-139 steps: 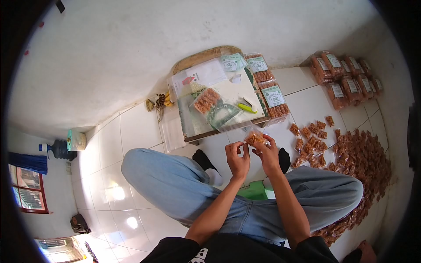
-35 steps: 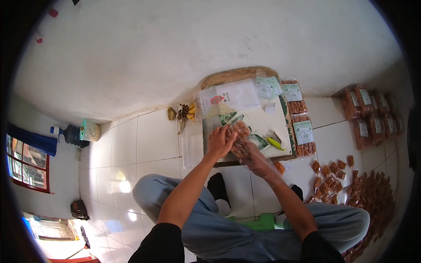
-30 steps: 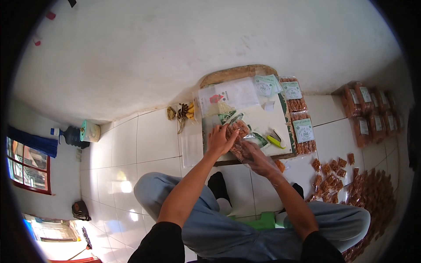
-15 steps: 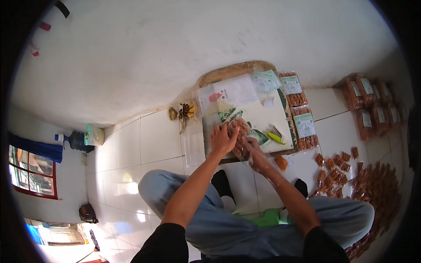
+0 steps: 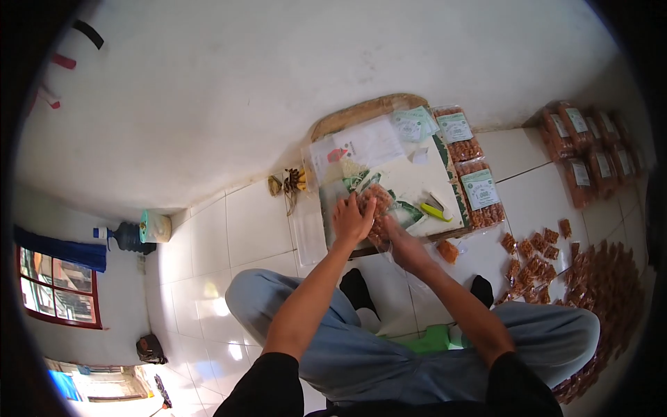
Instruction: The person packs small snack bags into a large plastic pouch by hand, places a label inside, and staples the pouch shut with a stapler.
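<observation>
Snack bag (image 5: 379, 214), see-through and full of brown bits, is on the table (image 5: 408, 174), between your two hands. Your left hand (image 5: 351, 221) grasps its left side, with the thumb over it. Your right hand (image 5: 408, 249) is at the bag's lower right side, but you can't tell whether its fingers are closed on it. Just above your right hand, on the table, is a green stapler (image 5: 435, 210). Near that hand, on the floor to its right, is one small orange-brown packet (image 5: 448, 251). Past it, more small packets (image 5: 533, 268) lie near a big brown heap (image 5: 606, 306). Up and right of your right hand, beside the table, is a big pack (image 5: 479, 187) with a green label. Well above your left hand are white plastic sheets (image 5: 375, 142).
</observation>
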Available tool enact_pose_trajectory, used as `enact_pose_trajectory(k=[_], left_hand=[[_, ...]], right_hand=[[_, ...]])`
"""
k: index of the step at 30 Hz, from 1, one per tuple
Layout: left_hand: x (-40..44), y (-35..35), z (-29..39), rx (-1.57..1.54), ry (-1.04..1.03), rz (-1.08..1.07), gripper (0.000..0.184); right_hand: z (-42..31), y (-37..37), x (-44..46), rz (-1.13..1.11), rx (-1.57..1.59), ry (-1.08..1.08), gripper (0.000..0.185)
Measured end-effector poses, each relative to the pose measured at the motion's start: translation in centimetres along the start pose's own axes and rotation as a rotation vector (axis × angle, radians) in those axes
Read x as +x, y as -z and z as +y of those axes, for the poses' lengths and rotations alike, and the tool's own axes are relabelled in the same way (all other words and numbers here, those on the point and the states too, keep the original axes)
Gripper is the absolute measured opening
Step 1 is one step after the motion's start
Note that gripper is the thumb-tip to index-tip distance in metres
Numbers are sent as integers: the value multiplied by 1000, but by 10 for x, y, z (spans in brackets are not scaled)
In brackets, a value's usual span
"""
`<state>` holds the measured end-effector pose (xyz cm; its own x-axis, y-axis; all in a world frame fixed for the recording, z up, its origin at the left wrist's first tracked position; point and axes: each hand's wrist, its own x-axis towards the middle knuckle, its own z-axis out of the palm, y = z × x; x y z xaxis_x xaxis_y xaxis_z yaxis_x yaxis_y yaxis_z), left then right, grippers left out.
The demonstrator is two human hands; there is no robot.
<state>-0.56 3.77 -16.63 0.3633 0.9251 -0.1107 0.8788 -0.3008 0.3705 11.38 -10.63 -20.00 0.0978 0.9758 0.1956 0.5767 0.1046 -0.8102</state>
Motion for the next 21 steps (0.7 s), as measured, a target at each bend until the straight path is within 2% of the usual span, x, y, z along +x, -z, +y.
enact_pose_trajectory(k=[5,7,8,11,13,14,16,20,21], left_hand=[[-7,-9,5,-159,129,103,86],[-14,-9,10,-203,137,130,87],[-15,-9,13,-248,145,157,88],[-17,-13,15,-179,80,179,89],[-12,-20,10,-178,76,200,89],[-11,-24,7,-175,72,219,89],[-8,-25,7,-181,92,217,88],[-6,-20,11,-152,112,192,87],[-5,-23,9,-148,117,197,88]], right_hand=[[-1,4,8,71,-34,60,59],[0,9,11,18,216,-52,58],[1,9,13,22,212,-52,58],[-1,14,21,106,37,43,58],[-21,26,18,43,185,-127,56],[-19,25,16,41,188,-132,56],[-13,17,11,69,136,-11,56],[20,-10,0,171,174,-41,52],[32,-22,4,226,286,-6,50]])
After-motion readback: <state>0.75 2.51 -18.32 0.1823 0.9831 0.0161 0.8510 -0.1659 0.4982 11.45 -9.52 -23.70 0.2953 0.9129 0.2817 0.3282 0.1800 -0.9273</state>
